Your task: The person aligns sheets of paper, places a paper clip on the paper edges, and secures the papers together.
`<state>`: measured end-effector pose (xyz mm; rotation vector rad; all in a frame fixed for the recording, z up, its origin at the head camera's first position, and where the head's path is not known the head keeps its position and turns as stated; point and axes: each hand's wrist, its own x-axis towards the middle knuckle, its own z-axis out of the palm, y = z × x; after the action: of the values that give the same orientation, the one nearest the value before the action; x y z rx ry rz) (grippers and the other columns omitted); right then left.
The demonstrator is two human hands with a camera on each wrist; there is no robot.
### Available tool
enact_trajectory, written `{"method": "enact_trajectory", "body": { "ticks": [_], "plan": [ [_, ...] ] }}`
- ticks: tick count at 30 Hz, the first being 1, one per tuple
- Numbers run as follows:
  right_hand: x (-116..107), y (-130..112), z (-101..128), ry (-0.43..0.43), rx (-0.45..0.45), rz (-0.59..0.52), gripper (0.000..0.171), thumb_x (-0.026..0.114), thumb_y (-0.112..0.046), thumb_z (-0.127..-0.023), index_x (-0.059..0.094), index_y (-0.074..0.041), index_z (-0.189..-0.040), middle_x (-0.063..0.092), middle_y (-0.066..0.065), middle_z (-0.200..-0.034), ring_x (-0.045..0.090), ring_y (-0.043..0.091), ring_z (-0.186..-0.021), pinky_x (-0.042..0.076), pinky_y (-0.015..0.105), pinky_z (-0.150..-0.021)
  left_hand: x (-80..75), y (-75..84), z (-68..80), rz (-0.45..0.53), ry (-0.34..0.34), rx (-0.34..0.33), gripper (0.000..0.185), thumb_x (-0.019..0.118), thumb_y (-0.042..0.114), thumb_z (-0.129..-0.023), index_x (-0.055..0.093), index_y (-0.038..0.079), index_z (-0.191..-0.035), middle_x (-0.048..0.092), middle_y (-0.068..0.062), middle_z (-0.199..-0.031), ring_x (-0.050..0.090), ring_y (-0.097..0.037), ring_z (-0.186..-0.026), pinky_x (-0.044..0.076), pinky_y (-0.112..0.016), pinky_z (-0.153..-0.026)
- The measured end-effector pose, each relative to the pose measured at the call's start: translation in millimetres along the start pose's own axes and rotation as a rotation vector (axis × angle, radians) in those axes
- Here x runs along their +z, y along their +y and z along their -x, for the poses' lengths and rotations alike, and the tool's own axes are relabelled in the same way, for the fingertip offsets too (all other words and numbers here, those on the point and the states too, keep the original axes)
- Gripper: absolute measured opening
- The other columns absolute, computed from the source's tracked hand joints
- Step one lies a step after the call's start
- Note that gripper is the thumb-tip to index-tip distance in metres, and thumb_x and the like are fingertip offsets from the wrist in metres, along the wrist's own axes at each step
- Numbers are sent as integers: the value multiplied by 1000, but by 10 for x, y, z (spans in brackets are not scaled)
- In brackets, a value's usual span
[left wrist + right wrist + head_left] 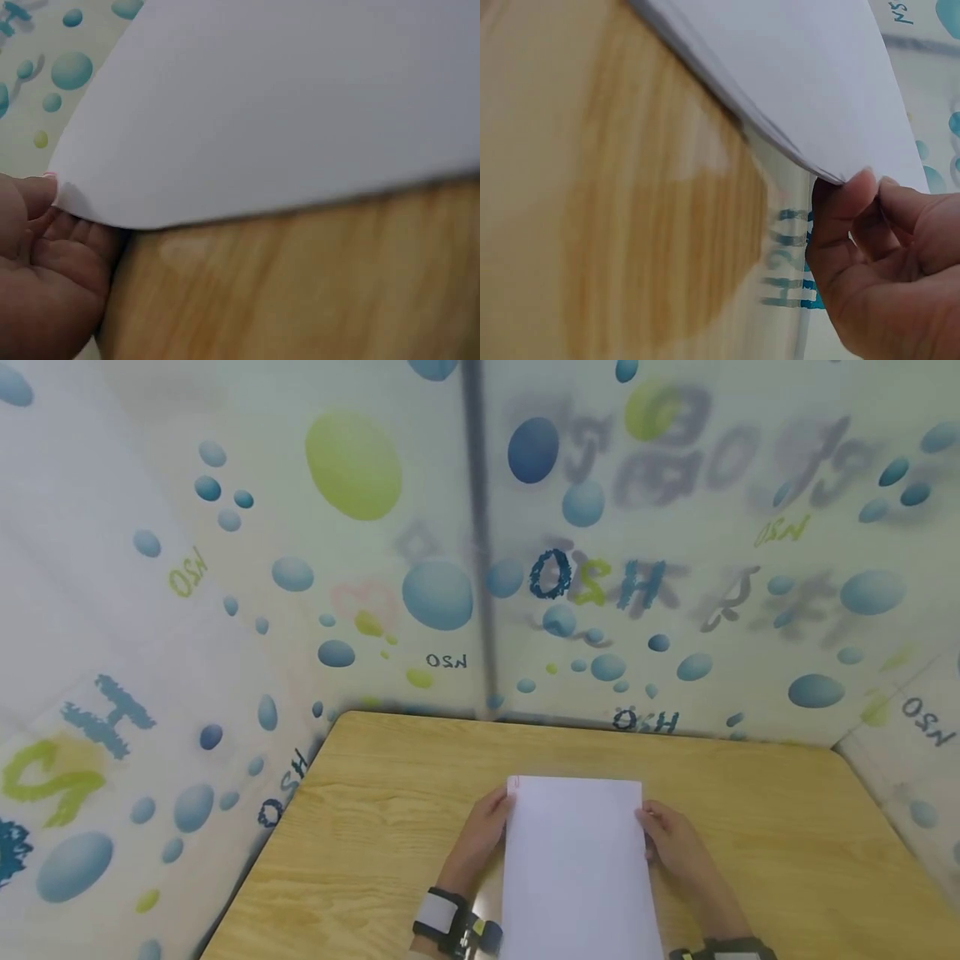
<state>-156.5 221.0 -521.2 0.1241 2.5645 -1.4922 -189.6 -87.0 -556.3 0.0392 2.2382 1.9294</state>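
Left hand (483, 827) and right hand (671, 839) pinching opposite far corners of thin white paper sheets (577, 860), lower centre, above wooden surface (360, 827); probably light, floppy, crease-prone, best gripped at edges.

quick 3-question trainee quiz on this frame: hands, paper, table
1. True or false: the white paper lies flat and untouched on the wooden table.
2. Which hands hold the paper? A) left only B) right only C) both
3. Fill in: in the right wrist view, the right hand has its grip on the paper's ____.

Key: 1 false, lifted and held. 2 C, the left hand too. 3 edge.
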Motion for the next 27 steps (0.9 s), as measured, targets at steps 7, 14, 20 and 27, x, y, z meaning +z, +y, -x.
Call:
{"method": "enact_trajectory", "body": {
  "ticks": [7,14,20,27],
  "plan": [
    [-16,29,25,24,-4,-23,24,43,-22,-105,55,-2,-113,51,9,-83,54,23,-70,46,31,-60,-92,-10,74,-5,10,19,14,59,6,-96,69,0,-104,68,-8,-85,65,-18,-73,55,-32,-65],
    [-25,21,55,23,32,31,33,50,-19,-103,54,5,-126,59,9,-95,59,19,-76,50,31,-68,-78,16,59,5,51,-34,16,63,10,-95,69,-1,-105,67,-9,-85,65,-18,-73,56,-32,-63],
    [-46,-3,101,-34,80,38,28,54,-15,-100,58,6,-118,59,8,-88,57,20,-76,51,34,-65,-48,50,40,-59,106,-25,16,64,10,-94,70,-1,-104,67,-8,-83,64,-18,-67,55,-31,-58],
    [-48,4,90,20,75,13,27,53,-12,-100,59,7,-119,60,9,-89,60,19,-74,52,31,-65,16,138,76,-191,169,4,11,66,7,-92,71,1,-101,66,-4,-80,61,-15,-65,53,-29,-58]
  ]
}}
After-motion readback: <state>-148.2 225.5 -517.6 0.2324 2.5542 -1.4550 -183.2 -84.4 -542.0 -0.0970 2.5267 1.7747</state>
